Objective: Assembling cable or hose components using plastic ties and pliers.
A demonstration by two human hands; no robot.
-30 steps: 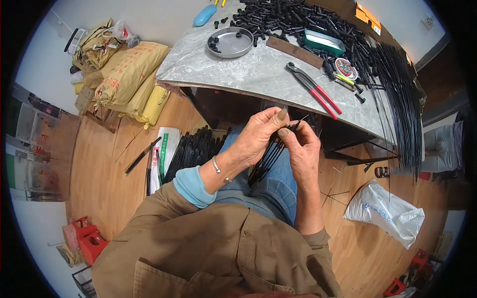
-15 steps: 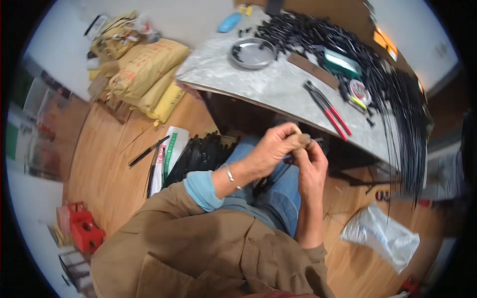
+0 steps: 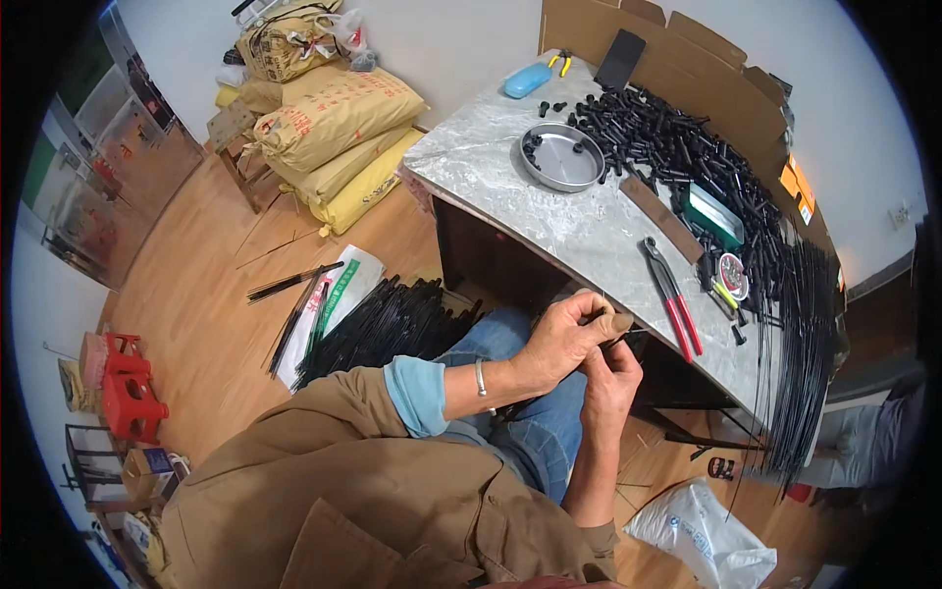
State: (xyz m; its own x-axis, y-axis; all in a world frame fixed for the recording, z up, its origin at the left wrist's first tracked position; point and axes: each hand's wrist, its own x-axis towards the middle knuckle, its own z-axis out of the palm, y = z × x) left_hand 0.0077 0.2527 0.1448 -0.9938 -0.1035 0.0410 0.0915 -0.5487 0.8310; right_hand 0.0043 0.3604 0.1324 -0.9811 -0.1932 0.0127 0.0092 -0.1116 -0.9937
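My left hand (image 3: 557,346), a bracelet at its wrist, is closed in a pinch with the thumb pressed over the fingers. Just below and to its right, my right hand (image 3: 610,385) pinches too, its fingertips meeting those of the left. Something small and dark shows between the hands, mostly covered by the fingers. A thin pale tip pokes out to the right of the fingertips. Both hands are above my lap, before the table's near edge. Closest to them on the table (image 3: 471,187) lie red-handled pliers (image 3: 671,299).
A round metal dish (image 3: 564,169) holds a few black pieces. Behind it spreads a heap of black tubular parts (image 3: 667,137); long black rods (image 3: 800,344) overhang the table's right edge. More black rods (image 3: 378,329) lie on the floor at left. Stacked sacks (image 3: 334,118) stand beyond; a white bag (image 3: 702,535) lies right.
The view has shifted, so the table sits further right and lower. My hands remain together; the left thumb now lies stretched across the top of the pinch.
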